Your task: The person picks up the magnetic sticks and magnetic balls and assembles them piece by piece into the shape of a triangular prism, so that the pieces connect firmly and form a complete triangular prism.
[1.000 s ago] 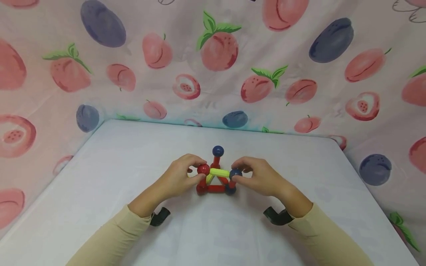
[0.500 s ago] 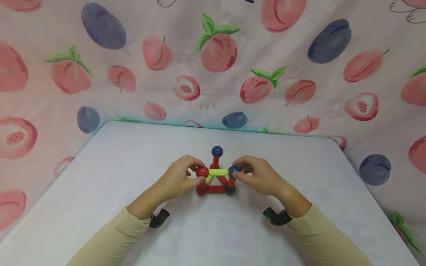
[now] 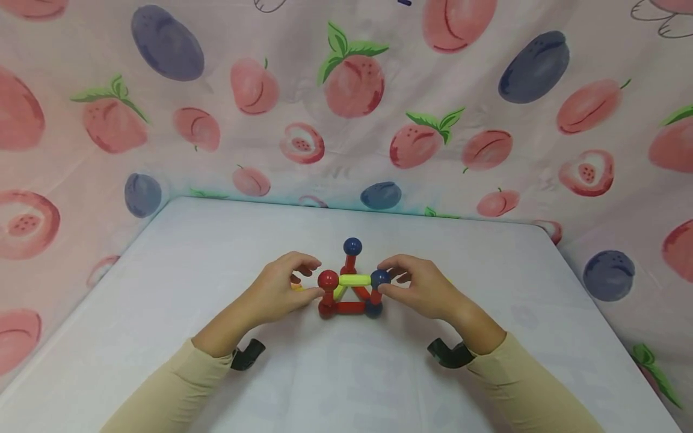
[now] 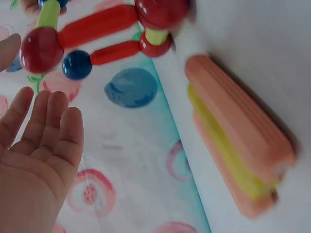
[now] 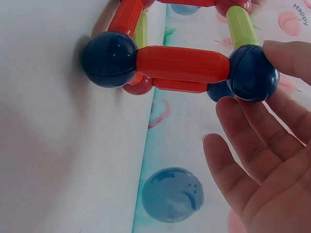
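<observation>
A ball-and-rod frame [image 3: 351, 307] stands on the white table, with a triangular base and three red uprights. A yellow-green rod [image 3: 354, 280] bridges the front top balls, a red ball [image 3: 328, 280] at left and a blue ball [image 3: 380, 278] at right. Another blue ball [image 3: 352, 246] tops the rear upright. My left hand [image 3: 278, 287] has its fingers spread beside the red ball; its thumb tip is very near it, and contact is hard to tell. My right hand [image 3: 425, 287] pinches the front blue ball between thumb and fingers, seen closely in the right wrist view.
Several orange and yellow rods [image 4: 238, 136] lie together on the table below my left hand. A bit of something yellow [image 3: 449, 280] peeks out behind my right hand. A fruit-print cloth [image 3: 346, 150] hangs along the table's back edge.
My left hand has let go of the red ball and drawn back left. The yellow-green rod and front top balls have become level. My right hand stays at the blue ball.
</observation>
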